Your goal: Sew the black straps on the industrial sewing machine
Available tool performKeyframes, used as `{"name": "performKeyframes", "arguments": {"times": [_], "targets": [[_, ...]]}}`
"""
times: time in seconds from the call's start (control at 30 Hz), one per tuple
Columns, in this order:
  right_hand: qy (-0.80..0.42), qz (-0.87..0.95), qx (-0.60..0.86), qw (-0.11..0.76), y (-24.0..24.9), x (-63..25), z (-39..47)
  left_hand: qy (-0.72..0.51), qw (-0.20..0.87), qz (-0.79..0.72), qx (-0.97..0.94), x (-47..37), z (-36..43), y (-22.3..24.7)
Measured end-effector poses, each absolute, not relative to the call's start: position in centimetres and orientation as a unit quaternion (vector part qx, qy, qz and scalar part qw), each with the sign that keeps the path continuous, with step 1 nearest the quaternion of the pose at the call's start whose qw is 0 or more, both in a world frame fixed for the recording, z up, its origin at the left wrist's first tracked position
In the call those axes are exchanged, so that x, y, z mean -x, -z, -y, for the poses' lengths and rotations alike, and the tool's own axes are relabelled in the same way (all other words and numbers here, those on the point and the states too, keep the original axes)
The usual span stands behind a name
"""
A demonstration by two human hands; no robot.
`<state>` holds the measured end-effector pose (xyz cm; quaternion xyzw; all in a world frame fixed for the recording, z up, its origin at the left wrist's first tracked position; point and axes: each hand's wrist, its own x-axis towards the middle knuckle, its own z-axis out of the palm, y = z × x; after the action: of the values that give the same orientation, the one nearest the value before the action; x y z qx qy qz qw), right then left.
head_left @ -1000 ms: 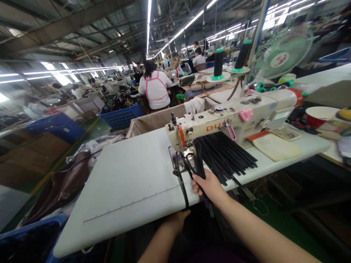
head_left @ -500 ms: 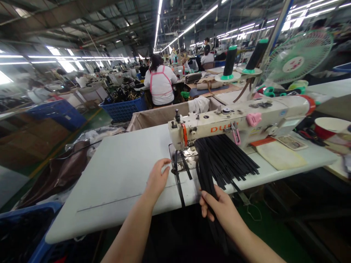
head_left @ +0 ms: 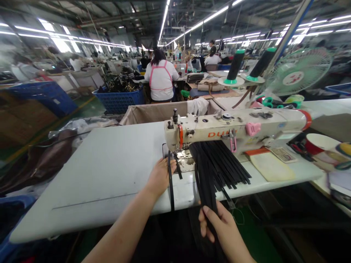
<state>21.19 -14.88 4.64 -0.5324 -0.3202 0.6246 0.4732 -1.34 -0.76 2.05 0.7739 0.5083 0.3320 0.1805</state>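
Observation:
My left hand (head_left: 160, 177) is at the needle end of the sewing machine (head_left: 236, 128), its fingers curled round a narrow black strip (head_left: 171, 190). That strip hangs from under the presser foot over the table's front edge. A second, short strip end (head_left: 178, 170) lies beside it on the metal needle plate (head_left: 187, 162). At the front edge my right hand (head_left: 216, 223) is closed around a bundle of long black strips (head_left: 205, 182). More black strips (head_left: 230, 164) fan out under the machine arm, to the right of the bundle.
Thread cones (head_left: 236, 67) and a green fan (head_left: 298, 71) stand behind the machine. A yellowish pad (head_left: 271, 166) and a red-and-white bowl (head_left: 320, 144) are at the right. Beyond the white table (head_left: 115, 164) are a fabric-lined bin (head_left: 153, 113), a blue crate (head_left: 120, 100) and a seated person (head_left: 161, 80).
My left hand has moved in to the hanging strip, its fingers now around it. My right hand keeps its hold on the bundle. The camera view has shifted slightly.

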Motion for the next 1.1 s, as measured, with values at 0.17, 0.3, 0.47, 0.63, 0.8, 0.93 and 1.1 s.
{"name": "performKeyframes", "arguments": {"times": [0.17, 0.3, 0.47, 0.63, 0.8, 0.93, 1.1], "targets": [[-0.633, 0.319, 0.522, 0.475, -4.6, -21.3, 14.8, -0.324, 0.155, -0.512, -0.780, 1.2, 0.8, -2.2], [-0.632, 0.335, 0.524, 0.463, -4.9, -21.3, 14.8, -0.324, 0.151, -0.511, -0.781, 1.1, 0.8, -2.4], [-0.626, 0.330, 0.537, 0.460, -4.8, -21.2, 15.1, -0.329, 0.147, -0.507, -0.783, 1.1, 0.9, -2.3], [-0.628, 0.309, 0.548, 0.458, -4.5, -20.8, 15.0, -0.329, 0.139, -0.507, -0.784, 1.1, 0.8, -2.0], [-0.627, 0.313, 0.557, 0.445, -4.6, -20.6, 14.9, -0.312, 0.128, -0.514, -0.789, 1.1, 0.7, -2.0], [-0.633, 0.315, 0.561, 0.431, -4.5, -20.5, 14.8, -0.308, 0.134, -0.515, -0.789, 0.9, 0.8, -2.1], [-0.635, 0.307, 0.563, 0.431, -3.9, -20.6, 14.9, -0.372, 0.207, -0.500, -0.754, 1.2, 0.3, -2.1]]}}
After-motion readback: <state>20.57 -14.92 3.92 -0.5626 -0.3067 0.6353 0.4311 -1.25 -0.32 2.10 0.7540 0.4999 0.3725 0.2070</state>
